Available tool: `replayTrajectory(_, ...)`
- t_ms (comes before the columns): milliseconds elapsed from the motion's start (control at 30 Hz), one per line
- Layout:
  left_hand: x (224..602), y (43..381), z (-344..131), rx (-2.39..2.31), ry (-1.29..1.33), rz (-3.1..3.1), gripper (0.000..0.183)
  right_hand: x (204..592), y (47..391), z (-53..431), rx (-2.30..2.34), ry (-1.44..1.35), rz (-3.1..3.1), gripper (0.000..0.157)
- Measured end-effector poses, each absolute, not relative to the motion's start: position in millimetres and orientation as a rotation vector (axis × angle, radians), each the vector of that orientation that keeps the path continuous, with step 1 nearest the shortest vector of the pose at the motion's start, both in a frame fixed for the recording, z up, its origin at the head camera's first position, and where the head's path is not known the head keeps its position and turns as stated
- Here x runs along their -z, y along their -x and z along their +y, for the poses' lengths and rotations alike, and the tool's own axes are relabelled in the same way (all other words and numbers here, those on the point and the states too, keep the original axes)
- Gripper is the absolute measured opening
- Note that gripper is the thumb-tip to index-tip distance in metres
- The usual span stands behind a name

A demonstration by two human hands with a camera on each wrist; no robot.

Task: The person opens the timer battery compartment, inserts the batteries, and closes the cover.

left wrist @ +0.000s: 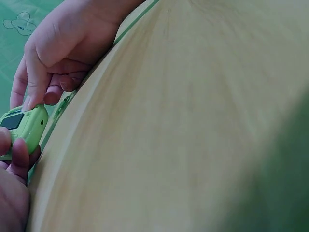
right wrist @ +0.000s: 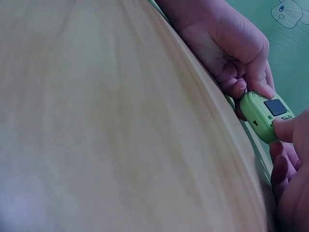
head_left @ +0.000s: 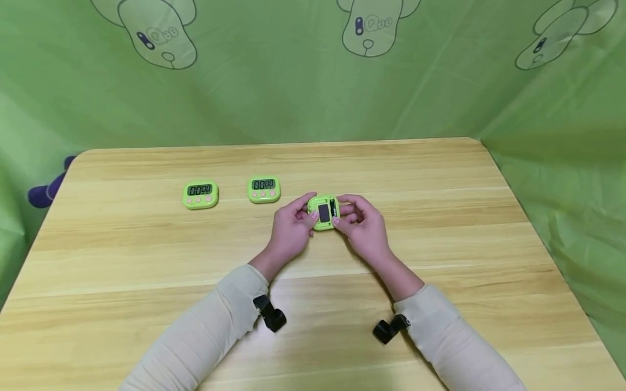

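Observation:
A green digital timer [head_left: 317, 222] is held between both hands, its back turned up. A dark rectangle [head_left: 324, 213] sits in the middle of that back, and a narrow slot with something dark inside, perhaps a battery, runs along the right side. My left hand [head_left: 289, 231] grips the timer's left side, thumb on the back. From the right, my right hand [head_left: 367, 231] holds it, thumb tip at the lower end of the slot and index finger at the upper corner. Both wrist views show the timer [left wrist: 36, 128] [right wrist: 258, 118] tilted, with the two hands around it.
Two more green timers, one at far left [head_left: 200, 203] and one nearer [head_left: 264, 195], lie face up with zeros on their displays and pink buttons. They rest on the wooden table [head_left: 146, 244]. Green curtain [head_left: 293, 98] hangs behind the table and along its sides.

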State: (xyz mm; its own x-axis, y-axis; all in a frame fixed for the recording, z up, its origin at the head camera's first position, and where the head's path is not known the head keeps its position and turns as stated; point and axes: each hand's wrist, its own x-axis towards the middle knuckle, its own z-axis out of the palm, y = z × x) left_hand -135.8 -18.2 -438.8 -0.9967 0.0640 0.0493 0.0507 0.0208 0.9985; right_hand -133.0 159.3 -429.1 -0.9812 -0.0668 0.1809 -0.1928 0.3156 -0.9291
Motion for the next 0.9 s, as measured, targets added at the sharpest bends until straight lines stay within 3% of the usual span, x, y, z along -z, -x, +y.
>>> replayTrajectory(400,441,136,-18,-2.249,-0.131,2.2,0.043,426,135,179,-1.586,-0.127,-2.441,0.031)
replayTrajectory(700,441,136,-18,-2.243,-0.144,2.215,0.043,425,147,187,-1.236,-0.004,-2.65,0.039)
replayTrajectory(900,442,136,-18,-2.237,-0.165,2.231,0.044,416,153,183,-1.261,0.064,-2.769,0.041)
